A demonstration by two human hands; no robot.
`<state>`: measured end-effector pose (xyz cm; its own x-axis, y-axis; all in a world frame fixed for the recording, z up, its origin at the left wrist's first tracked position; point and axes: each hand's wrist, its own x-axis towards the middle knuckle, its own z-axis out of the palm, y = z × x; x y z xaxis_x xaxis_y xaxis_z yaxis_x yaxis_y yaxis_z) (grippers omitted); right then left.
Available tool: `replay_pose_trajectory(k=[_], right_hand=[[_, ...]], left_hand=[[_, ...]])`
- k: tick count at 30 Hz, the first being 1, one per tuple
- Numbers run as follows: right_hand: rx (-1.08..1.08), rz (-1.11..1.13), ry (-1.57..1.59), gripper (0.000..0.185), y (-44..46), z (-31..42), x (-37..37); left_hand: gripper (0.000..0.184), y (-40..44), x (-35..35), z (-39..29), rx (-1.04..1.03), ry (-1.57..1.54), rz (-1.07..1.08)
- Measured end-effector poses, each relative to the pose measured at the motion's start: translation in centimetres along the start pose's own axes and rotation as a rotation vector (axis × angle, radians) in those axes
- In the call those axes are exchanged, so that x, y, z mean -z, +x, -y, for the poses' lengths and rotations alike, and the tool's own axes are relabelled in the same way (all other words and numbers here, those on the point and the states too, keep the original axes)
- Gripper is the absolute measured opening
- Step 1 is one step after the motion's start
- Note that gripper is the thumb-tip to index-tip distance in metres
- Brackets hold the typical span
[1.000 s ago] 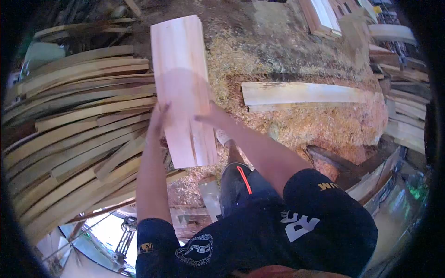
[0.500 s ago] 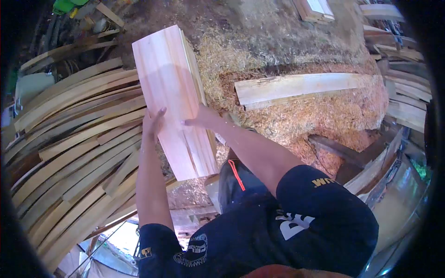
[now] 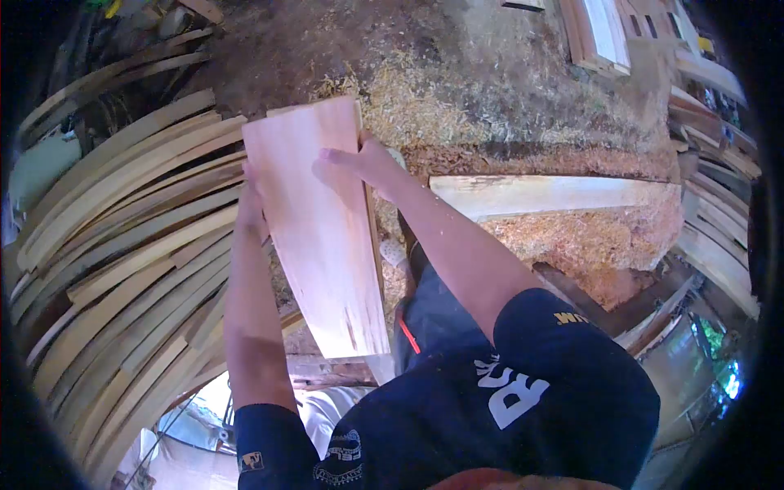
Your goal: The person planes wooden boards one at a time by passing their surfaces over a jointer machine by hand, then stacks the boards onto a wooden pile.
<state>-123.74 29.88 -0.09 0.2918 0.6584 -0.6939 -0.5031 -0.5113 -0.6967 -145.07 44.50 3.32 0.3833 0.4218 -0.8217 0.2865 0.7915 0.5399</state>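
A pale pinkish stack of wooden boards [image 3: 314, 237] is held in front of my body, its broad top face toward me. More board edges show along its right side and at its far end. My left hand [image 3: 254, 196] grips the left edge, its fingers mostly hidden behind the wood. On the opposite edge, my right hand [image 3: 359, 163] has its thumb lying on the top face and its other fingers out of sight round the side.
Long planks [image 3: 139, 269] lie piled at the left. A pale thick board [image 3: 555, 194] rests among wood shavings [image 3: 588, 245] on the ground to the right. Further off stands another wood stack [image 3: 600, 37]. More planks [image 3: 719, 220] line the right side.
The far end of the boards has come nearer to me and the stack looks shorter from here. My right hand has shifted up along its edge. The view has moved slightly.
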Motion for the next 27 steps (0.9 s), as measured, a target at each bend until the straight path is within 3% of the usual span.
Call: replay_pose_trajectory(k=[1,3,6,9,11,15,18,19,21,22,25,27], right_hand=[[-0.036,0.038,0.062,0.108,0.2,1.9,0.2],[-0.097,0.045,0.054,0.115,1.6,2.0,0.4],[-0.119,0.079,0.05,0.126,3.4,0.0,-0.1],[-0.117,0.132,-0.031,0.135,4.1,-0.5,0.6],[-0.124,0.148,-0.114,0.139,4.0,-0.6,1.0],[-0.113,0.149,-0.194,0.143,4.5,-0.8,0.9],[-0.135,0.127,-0.314,0.122,3.5,1.0,1.4],[-0.14,0.115,-0.376,0.112,3.2,2.2,1.6],[-0.074,0.199,-0.444,0.114,2.8,3.4,2.5],[-0.04,0.24,-0.478,0.115,2.5,3.9,3.2],[0.0,0.311,-0.972,0.108,4.0,0.7,6.5],[-0.009,0.297,-0.922,0.09,-1.5,5.2,11.5]], left_hand=[[0.095,0.9,-0.4,-1.1,0.042,-0.05,0.016],[0.098,2.3,-0.4,-2.9,0.122,-0.142,0.041],[0.1,3.5,-0.1,-2.7,0.051,-0.168,0.088],[0.098,2.6,-1.8,-3.3,0.014,-0.028,-0.026],[0.096,2.7,-1.5,-3.1,0.04,-0.1,-0.005],[0.09,2.7,-1.0,-2.8,0.084,-0.117,-0.045],[0.088,5.0,3.0,-0.1,0.185,-0.053,-0.004],[0.087,4.6,2.4,-0.7,0.144,0.049,-0.058],[0.085,3.2,0.3,-1.5,0.05,0.255,-0.167],[0.089,2.4,-0.8,-2.0,-0.037,0.466,-0.258],[0.101,0.7,-4.1,-1.4,-0.337,1.079,-0.515],[0.107,-2.2,-6.1,2.9,-0.528,1.48,-0.651]])
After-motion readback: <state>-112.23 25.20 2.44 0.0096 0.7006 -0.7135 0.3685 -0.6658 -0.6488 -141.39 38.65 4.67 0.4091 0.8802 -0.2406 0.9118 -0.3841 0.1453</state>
